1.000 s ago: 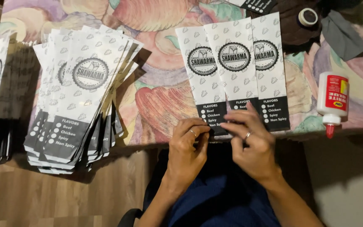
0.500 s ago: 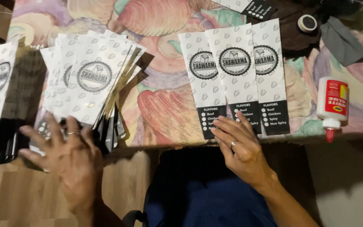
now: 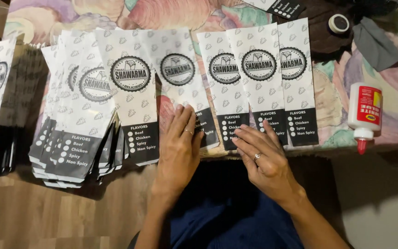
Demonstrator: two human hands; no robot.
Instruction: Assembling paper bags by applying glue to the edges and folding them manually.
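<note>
Hands flat: left hand (image 3: 179, 150), right hand (image 3: 264, 161) pressing paper bags (image 3: 236, 87).

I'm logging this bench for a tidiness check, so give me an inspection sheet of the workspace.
Surface: table under a colourful patterned cloth.
Job's things: paper sleeves laid overlapping in a row; a fanned stack at left.
Clutter: glue bottle lying down, tape roll, grey cloth.
Hands: left hand flat on a sleeve; right hand flat at the row's lower edge.
Cables: nothing seen.
Surroundings: wooden floor below.
</note>
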